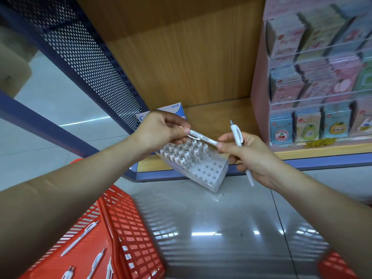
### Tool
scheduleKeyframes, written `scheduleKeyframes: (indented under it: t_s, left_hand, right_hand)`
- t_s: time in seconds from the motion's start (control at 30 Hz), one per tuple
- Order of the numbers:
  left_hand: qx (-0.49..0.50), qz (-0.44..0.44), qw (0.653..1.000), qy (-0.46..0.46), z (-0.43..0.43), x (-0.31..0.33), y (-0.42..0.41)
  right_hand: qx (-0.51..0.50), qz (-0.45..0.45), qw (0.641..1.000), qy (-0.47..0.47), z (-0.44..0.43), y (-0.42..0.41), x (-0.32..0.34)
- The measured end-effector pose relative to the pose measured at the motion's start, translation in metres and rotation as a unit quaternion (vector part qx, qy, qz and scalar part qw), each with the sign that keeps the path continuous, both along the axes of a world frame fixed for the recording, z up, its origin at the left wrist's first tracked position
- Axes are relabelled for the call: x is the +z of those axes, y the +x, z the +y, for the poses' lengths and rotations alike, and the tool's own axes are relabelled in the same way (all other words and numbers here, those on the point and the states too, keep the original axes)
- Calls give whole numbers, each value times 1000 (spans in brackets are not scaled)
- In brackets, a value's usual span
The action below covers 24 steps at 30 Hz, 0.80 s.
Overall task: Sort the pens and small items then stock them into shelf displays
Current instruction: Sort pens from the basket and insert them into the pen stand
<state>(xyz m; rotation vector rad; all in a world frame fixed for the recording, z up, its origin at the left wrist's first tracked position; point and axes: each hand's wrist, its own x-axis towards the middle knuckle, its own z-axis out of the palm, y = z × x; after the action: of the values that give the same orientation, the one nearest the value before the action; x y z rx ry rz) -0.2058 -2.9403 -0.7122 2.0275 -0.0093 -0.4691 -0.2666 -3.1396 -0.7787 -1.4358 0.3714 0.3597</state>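
Pens, white and loose, lie in the red basket at lower left, nearest the viewer. Above it, the left hand pinches one end of a horizontal pen between thumb and fingertips. The right hand pinches the other end with thumb and forefinger, its remaining fingers curled round an upright pen. Beyond the hands, a white display tray lies tilted across the front edge of the shelf, its far rows filled with standing pens, its near rows showing bare holes. Farther back on the shelf are a blue-and-white box and, at right, a card rack.
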Motion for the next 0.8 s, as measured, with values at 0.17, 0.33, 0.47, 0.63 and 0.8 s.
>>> scheduleKeyframes:
  t_s: [0.17,0.33,0.47,0.63,0.8]
  left_hand:
    - [-22,-81,990,115,10,5,8]
    - [-86,-119,969,199,12,1,4]
    - [-134,-157,946,250,8,0,2]
    - [-193,-212,904,318,6,-9,-3]
    - [-244,-253,868,352,2,-18,-7]
  right_hand:
    - [-95,77,992,39,-7,9,-1]
    - [-70,68,990,99,-6,6,1]
    - [-42,72,993,88,-5,6,1]
    - [-47,82,988,122,-3,6,0]
    - [-40,65,990,118,-3,5,-2]
